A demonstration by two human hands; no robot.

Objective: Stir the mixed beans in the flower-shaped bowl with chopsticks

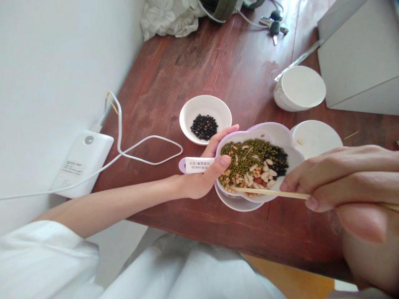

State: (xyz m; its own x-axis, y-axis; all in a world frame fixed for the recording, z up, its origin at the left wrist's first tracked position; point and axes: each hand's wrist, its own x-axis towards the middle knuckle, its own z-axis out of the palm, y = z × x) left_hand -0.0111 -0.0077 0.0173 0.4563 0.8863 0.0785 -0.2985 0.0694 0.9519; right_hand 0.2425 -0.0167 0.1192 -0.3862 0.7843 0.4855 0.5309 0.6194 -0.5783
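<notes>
The left hand (196, 182) has its fingers wrapped under a lilac flower-shaped bowl (258, 128), held above the bench (162, 70) near its front edge. The right hand (349, 178) pinches a wooden chopstick (268, 192). A slipping grip or hard poke could spill the mixed beans (249, 162).

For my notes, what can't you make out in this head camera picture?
In the head view:
- White label on the lilac bowl: print too small to read.
- Chopstick: the right hand hides its grip, and any second stick.
- White dish: the right hand hides its lower part.
- White plate: mostly hidden under the bowl.
- Bowl's near side: the left hand covers it.
- Green fabric item: cut off by the top edge.
</notes>
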